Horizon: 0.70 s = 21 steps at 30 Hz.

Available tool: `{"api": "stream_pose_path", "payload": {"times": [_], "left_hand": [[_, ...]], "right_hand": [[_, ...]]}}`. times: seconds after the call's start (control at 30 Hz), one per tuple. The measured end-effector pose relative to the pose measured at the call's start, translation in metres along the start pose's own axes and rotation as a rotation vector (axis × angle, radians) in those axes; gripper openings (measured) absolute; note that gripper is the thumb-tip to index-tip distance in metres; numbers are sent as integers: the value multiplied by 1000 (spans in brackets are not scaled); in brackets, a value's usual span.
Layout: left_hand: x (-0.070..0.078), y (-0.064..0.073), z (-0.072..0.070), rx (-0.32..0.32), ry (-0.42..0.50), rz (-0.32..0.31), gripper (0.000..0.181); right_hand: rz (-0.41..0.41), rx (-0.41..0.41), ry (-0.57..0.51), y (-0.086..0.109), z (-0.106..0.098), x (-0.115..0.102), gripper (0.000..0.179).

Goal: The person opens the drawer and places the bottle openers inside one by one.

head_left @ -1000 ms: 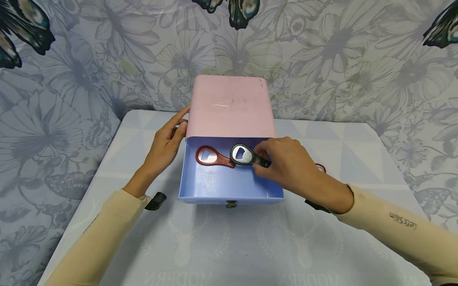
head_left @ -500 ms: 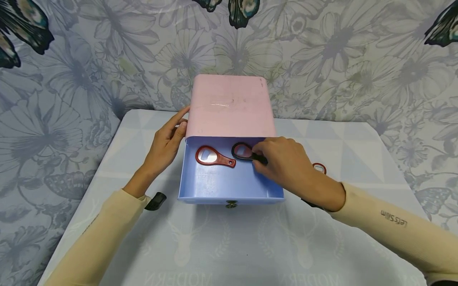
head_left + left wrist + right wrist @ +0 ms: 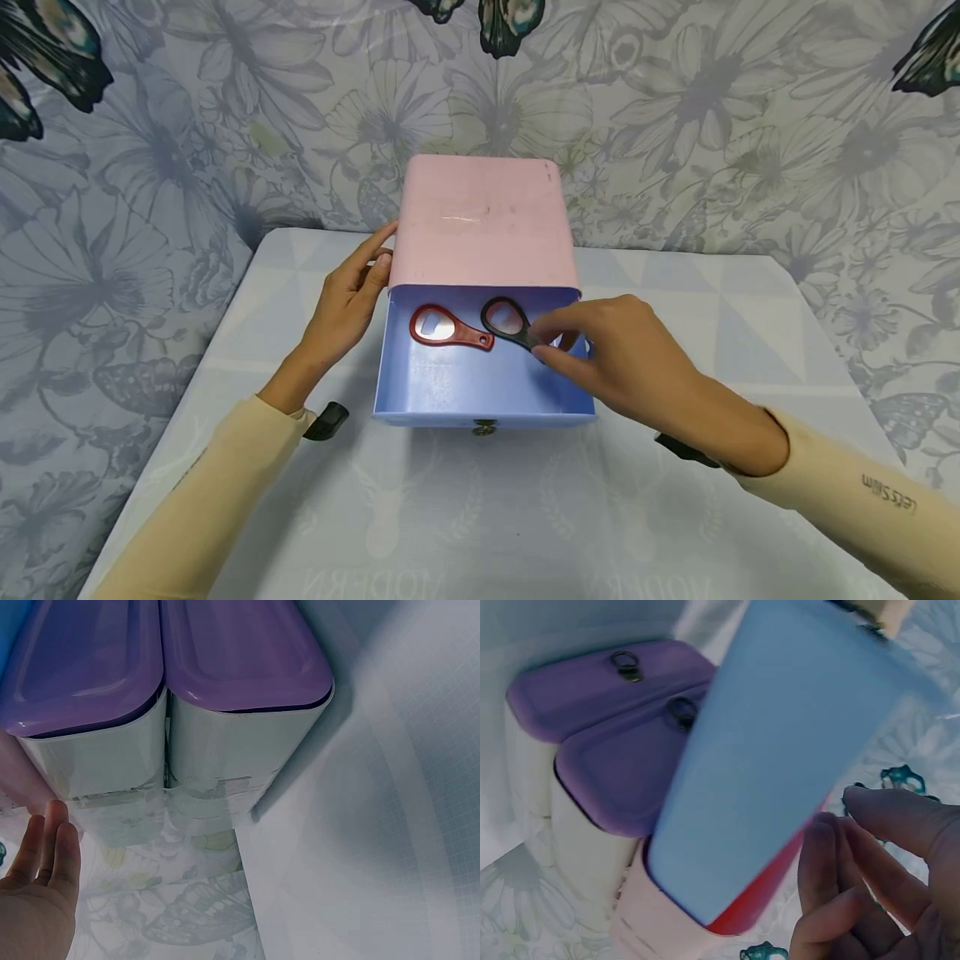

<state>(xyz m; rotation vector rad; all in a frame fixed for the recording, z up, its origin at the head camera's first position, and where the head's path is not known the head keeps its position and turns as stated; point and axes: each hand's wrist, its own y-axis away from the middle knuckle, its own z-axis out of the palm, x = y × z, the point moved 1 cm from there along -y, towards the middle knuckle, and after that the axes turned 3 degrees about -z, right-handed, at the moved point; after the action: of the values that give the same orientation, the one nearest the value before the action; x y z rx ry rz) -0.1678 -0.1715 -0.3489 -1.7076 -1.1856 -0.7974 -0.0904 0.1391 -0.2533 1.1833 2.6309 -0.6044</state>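
Observation:
A pink drawer unit (image 3: 483,221) has its blue drawer (image 3: 442,392) pulled out. Inside lies a red hand mirror (image 3: 448,327). Right of it is a black hand mirror (image 3: 506,318), its lens-shaped face showing a pinkish reflection. My right hand (image 3: 626,354) has thumb and forefinger tips at the end of its handle and seems to pinch it; the handle's tip is hidden. In the right wrist view the blue drawer (image 3: 772,765) blocks sight of the mirrors. My left hand (image 3: 348,292) rests against the unit's left side, with fingers extended in the left wrist view (image 3: 45,885).
Beneath the pink section, the wrist views show two whitish sections with purple drawer fronts (image 3: 622,776), which carry ring pulls (image 3: 681,712). A metal pull (image 3: 484,427) sits on the blue drawer's front. The patterned table (image 3: 480,517) meets a floral backdrop (image 3: 675,125).
My right hand has lowered the black mirror and shifted right along its handle, which now points more toward the drawer's front. A red-rimmed item on the table has become hidden. My left hand stays still.

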Motion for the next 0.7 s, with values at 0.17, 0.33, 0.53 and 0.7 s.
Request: {"api": "stream_pose_path", "payload": {"times": [0.17, 0.33, 0.53, 0.7], "left_hand": [[0, 0, -1, 4, -1, -3, 45], [0, 0, 0, 6, -1, -9, 45], [1, 1, 1, 9, -1, -3, 46], [1, 0, -1, 1, 3, -3, 46]], "right_hand": [[-31, 41, -130, 13, -8, -8, 14], [-69, 45, -317, 25, -10, -19, 20], [-39, -41, -553, 40, 0, -32, 19], [-134, -23, -615, 54, 10, -44, 20]]}}
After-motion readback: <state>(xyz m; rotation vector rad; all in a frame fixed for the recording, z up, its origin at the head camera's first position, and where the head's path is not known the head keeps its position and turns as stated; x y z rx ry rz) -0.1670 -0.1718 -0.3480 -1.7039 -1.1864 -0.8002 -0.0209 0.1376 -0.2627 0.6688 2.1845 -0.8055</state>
